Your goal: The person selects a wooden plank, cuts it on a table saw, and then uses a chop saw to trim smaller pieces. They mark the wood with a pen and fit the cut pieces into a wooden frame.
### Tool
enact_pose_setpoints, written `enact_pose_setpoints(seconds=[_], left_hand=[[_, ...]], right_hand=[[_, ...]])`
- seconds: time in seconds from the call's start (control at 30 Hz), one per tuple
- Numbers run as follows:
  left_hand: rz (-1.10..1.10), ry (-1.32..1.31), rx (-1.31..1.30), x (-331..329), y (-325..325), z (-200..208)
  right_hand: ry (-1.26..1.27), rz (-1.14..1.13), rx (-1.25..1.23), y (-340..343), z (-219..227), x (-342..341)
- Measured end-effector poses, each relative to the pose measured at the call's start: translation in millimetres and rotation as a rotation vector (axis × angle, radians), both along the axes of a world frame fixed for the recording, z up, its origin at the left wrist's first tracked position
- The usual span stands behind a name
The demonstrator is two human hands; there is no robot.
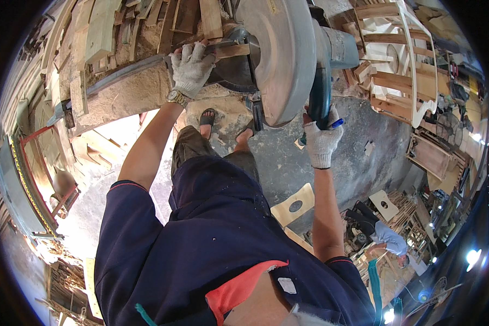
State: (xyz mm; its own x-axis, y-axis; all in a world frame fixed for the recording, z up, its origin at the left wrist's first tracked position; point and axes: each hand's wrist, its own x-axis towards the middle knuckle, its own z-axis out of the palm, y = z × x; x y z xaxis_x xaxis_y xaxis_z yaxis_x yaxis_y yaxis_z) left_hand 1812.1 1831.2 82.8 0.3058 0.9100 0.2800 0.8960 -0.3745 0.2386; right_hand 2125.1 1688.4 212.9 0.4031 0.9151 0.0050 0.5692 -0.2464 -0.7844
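A miter saw with a big grey blade guard (285,60) stands in front of me. My left hand (193,70), in a white glove with fingertips bare, is closed on a short wooden piece (232,51) at the saw's fence; its covered end is hidden under the fingers. My right hand (323,140), gloved too, is wrapped round the teal saw handle (320,95). A small blue pen-like thing (337,123) pokes out beside its fingers. The guard hides the blade, so I cannot see whether it touches the wood.
Wooden offcuts (100,32) crowd the bench on the left. A white-edged wooden frame (413,65) stands at right. On the floor lies a pale board with an oval hole (293,205). Another person (386,231) bends over wood at lower right.
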Motion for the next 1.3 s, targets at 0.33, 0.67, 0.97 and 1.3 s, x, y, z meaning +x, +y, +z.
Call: enact_pose_setpoints(seconds=[0.33,0.67,0.97,1.3], left_hand=[[0.005,0.012,0.048,1.2,-2.9,-3.3],[0.003,0.055,-0.057,-3.8,1.6,-4.0],[0.286,0.002,0.145,11.5,-16.1,3.6],[-0.086,0.051,0.39,1.8,-51.0,-24.5]], right_hand=[[0.107,-0.004,0.026,-3.3,-13.9,-3.2],[0.149,-0.028,0.103,-12.0,-60.8,-11.6],[0.02,0.065,0.002,26.5,122.5,-20.6],[-0.282,0.187,-0.01,138.4,228.1,-18.0]])
